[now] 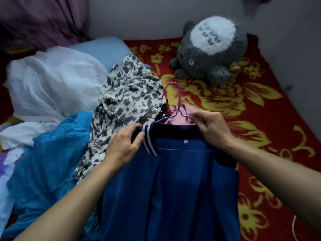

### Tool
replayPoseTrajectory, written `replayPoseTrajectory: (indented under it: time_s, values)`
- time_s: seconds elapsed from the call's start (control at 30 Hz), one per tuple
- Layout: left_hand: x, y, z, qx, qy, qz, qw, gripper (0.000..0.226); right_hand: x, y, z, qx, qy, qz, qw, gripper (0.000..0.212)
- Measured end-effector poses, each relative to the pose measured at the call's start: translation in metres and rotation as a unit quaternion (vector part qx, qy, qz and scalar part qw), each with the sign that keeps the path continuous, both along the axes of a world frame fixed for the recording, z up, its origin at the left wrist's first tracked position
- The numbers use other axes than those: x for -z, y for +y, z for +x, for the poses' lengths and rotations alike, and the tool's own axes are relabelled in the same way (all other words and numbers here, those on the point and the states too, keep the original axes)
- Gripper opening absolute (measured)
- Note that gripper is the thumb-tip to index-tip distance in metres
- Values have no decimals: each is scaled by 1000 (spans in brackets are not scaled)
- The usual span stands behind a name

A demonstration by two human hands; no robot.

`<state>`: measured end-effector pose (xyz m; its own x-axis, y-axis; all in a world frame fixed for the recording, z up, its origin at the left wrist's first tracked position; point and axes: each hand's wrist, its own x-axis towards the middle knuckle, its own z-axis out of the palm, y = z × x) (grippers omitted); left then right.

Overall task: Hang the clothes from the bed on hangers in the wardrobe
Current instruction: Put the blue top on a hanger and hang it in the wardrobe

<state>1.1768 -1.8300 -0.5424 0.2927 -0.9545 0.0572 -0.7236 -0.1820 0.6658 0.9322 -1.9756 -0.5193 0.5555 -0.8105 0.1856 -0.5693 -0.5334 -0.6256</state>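
both hands pinch: left hand (124,145) the blue garment's (173,188) striped collar (149,139), right hand (212,129) the purple hanger (175,101).

The blue garment (173,180) is smooth, matt cloth with a ribbed, striped knit collar (149,141). The purple hanger (175,101) is thin wire with a faintly glossy coating. At the bed's left edge the turquoise cloth (48,153) looks crinkled and the white fabric (52,80) sheer. The red floral blanket (260,119) is nappy. The grey plush toy (208,66) near the far-right corner is fluffy.
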Motion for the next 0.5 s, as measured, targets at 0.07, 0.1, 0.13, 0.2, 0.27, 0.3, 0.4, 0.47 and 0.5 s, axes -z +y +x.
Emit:
replayPoseTrajectory:
  time_s: [0.07,0.1,0.13,0.2,0.27,0.3,0.4,0.47,0.5]
  values:
    - [-40,-4,-6,32,-3,-22,999,46,-36,11,4,-19,-20,-26,999,20]
    - [-58,-4,-8,37,0,-41,998,48,-55,17,4,-21,-29,-32,999,17]
    - [-77,-2,-9,34,0,-63,997,49,-73,22,2,-16,-40,-32,999,16]
    - [-109,4,-10,21,-24,-99,995,44,-104,34,-10,17,-51,-26,998,28]
    - [-138,14,-12,14,-49,-113,992,35,-124,50,-32,69,25,-51,996,53]
    - [-151,19,-13,9,-52,-117,992,33,-127,60,-44,99,86,-68,989,63]
    - [-185,33,-13,-21,-52,-124,991,35,-128,95,-72,175,172,-30,969,59]
    - [-203,42,-12,-49,-46,-127,990,35,-131,114,-80,202,149,14,968,29]
    - [-212,48,-11,-62,-37,-133,988,35,-133,118,-82,211,126,33,969,15]
